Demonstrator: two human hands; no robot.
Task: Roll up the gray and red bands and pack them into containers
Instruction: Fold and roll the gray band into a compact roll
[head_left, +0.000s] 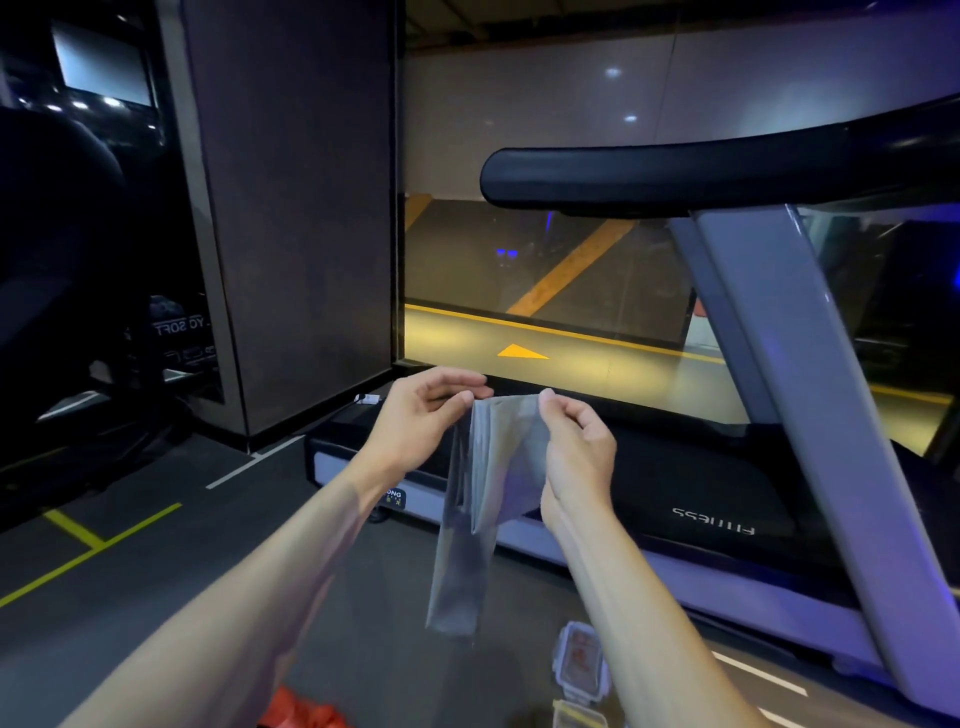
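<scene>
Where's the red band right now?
In the head view, the red band lies on the floor at the bottom edge, left of centre, under the left forearm and left of the clear containers.

Dim gym interior. Dark grey floor (156, 561) with yellow and white line markings. Treadmill (691, 499) at right: black belt deck, grey upright, black padded handrail (675, 176). Brown panelled column (291, 218) left of centre. Glass wall (545, 291) behind, yellow-lit floor with arrow beyond. Blue-violet light from right.
</scene>
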